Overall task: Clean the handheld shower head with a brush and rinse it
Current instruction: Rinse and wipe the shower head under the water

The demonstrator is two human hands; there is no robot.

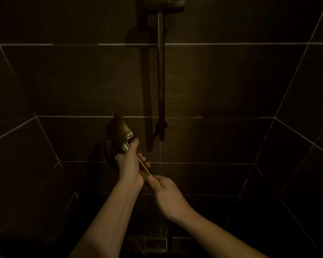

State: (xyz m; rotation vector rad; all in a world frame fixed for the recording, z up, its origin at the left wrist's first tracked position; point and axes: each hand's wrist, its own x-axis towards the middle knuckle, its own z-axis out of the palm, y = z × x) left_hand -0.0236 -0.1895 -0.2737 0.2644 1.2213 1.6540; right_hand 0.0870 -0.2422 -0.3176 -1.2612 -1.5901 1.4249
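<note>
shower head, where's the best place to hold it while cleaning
Grip the slim handle just below the flared shower head, coming from the left as the left hand does. The right hand pinches the handle's lower end.

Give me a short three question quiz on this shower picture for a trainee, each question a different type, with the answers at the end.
1. True or false: the left hand grips the shower head by its handle.
2. Multiple choice: the upright shower rail on the tiled wall stands A) left of the shower head, B) right of it, C) behind the forearms.
3. Fill in: the right hand pinches the lower ___ of the handle.

Key: 1 true; 2 B; 3 end. It is too dark to tell whether a brush is in either hand.
</note>
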